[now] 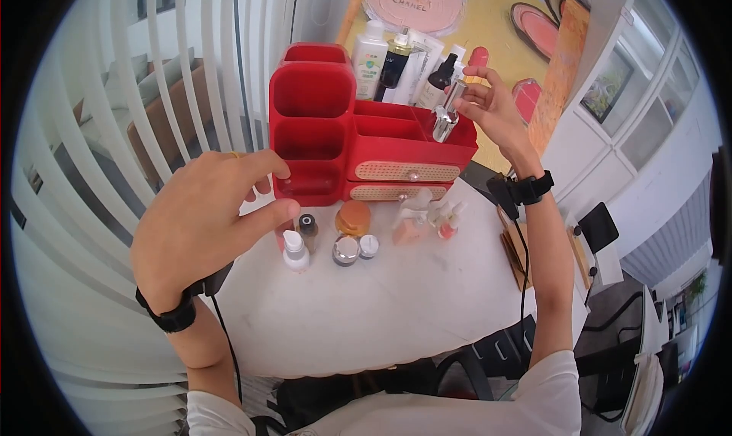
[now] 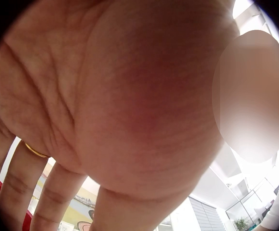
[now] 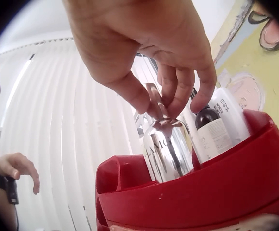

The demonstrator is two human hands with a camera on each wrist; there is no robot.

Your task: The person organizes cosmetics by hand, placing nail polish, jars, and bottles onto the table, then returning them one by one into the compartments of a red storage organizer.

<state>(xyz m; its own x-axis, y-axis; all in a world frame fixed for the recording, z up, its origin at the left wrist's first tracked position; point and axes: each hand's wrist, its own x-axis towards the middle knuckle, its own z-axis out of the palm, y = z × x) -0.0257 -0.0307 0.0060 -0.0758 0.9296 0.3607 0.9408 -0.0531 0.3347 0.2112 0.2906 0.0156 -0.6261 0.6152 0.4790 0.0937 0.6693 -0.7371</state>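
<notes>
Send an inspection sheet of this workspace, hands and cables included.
Surface: white table, marble-like.
Job's things: silver bottle at the red organizer's right end; whether its base touches is unclear.
Clutter: amber jar, white bottle and other small containers before the organizer.
Hands: right hand pinches the bottle's top; left hand near the organizer, holding nothing visible.
Cables: black cables at both wristbands.
Surroundings: blinds, painting, white cabinet.

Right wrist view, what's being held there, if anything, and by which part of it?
A silver bottle; the right hand pinches it by its narrow top, above the wider body.
</notes>
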